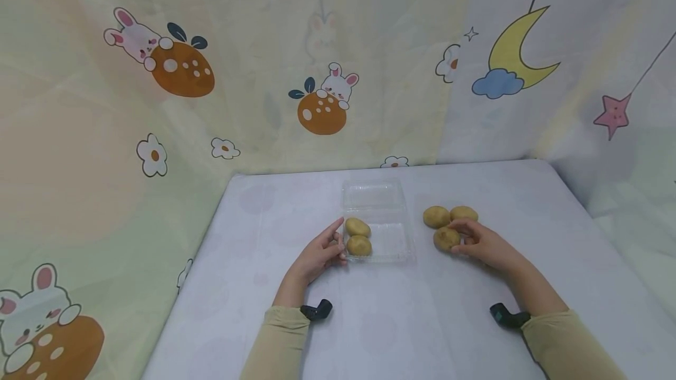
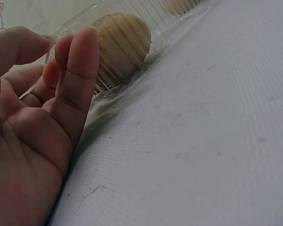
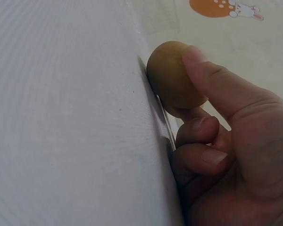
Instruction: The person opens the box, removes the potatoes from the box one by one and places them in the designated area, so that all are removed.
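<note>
A clear plastic clamshell box (image 1: 391, 240) lies on the table with its lid (image 1: 372, 195) folded back toward the far side. Two potatoes sit in the left part of its base, a farther potato (image 1: 357, 227) and a nearer potato (image 1: 359, 246). My left hand (image 1: 318, 255) holds the box by its left edge, seen close in the left wrist view beside a ridged wall with a potato (image 2: 125, 44) behind it. To the right of the box, my right hand (image 1: 488, 246) pinches a potato (image 3: 172, 75) between thumb and index finger, low over the tabletop.
Just beyond the right hand rest two more potatoes, a left potato (image 1: 436, 216) and a right potato (image 1: 464, 213). A white cloth covers the table (image 1: 401, 321). Behind it hangs a printed curtain (image 1: 253, 104) along the table's back edge.
</note>
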`<state>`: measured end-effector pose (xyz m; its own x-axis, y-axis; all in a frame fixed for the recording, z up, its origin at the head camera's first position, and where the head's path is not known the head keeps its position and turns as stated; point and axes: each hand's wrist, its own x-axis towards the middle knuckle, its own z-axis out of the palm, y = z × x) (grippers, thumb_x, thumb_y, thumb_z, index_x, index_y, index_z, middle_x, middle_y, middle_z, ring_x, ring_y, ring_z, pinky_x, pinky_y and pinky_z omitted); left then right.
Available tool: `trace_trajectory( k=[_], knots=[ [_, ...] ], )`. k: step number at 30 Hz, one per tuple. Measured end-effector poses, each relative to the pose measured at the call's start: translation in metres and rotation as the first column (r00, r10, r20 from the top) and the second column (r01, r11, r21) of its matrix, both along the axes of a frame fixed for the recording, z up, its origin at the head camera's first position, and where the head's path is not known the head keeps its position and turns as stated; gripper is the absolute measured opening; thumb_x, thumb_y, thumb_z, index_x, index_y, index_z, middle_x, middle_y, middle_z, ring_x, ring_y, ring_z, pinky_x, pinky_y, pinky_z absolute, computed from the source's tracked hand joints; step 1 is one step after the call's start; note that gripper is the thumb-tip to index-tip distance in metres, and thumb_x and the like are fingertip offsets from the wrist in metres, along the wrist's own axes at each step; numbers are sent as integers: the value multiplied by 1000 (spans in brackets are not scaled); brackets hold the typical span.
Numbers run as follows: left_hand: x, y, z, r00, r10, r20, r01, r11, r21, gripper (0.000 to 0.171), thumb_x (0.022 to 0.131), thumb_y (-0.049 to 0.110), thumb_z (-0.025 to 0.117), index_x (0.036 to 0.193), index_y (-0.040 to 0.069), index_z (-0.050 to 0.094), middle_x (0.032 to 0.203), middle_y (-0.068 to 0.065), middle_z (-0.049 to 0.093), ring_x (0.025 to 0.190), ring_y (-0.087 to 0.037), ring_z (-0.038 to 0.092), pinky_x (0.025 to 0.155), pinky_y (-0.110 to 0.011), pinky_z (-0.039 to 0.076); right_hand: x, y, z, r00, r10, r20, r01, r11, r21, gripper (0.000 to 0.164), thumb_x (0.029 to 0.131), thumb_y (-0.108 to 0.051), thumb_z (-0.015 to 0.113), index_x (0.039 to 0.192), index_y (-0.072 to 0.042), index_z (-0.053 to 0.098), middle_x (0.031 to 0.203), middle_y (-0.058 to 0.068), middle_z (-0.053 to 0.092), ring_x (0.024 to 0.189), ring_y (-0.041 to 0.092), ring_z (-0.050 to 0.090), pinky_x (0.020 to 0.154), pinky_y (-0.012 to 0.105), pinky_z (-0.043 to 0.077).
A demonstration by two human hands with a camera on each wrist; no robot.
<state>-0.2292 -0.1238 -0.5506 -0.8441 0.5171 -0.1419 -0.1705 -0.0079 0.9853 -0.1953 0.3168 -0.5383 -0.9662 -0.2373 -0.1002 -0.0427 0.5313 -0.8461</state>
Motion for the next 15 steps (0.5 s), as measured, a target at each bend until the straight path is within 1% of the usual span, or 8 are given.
trace_trajectory(
  k=[3,6,10,15],
  knots=[
    [0,0,0,1000,-2,1,2,1000,7,70,97,8,57,157,31,27,104,0,44,80,-12,58,80,-33,60,-1,1,-1,1000,-2,-1,2,1000,11,65,83,-35,79,137,-14,50,130,15,48,76,11,44,61,23,43],
    [0,-1,-1,1000,-3,-1,3,1000,9,70,97,8,57,157,30,27,104,0,44,80,-12,58,80,-33,60,-1,1,0,1000,-10,3,10,999,35,66,82,-36,79,137,-15,50,124,14,50,69,11,44,57,24,43],
    [0,-1,-1,1000,2,-2,-2,1000,6,70,97,8,57,156,31,27,104,0,44,79,-12,59,80,-33,60,-1,1,1,1000,-18,7,17,999,45,65,81,-36,80,136,-16,51,121,14,51,65,11,45,54,25,43],
    [0,0,-1,1000,5,3,-5,1000,0,71,97,8,58,157,30,26,105,0,45,79,-11,59,80,-32,60,-1,1,0,1000,-20,1,20,998,52,65,80,-36,81,135,-17,52,123,14,50,67,11,44,57,25,42]
  ],
)
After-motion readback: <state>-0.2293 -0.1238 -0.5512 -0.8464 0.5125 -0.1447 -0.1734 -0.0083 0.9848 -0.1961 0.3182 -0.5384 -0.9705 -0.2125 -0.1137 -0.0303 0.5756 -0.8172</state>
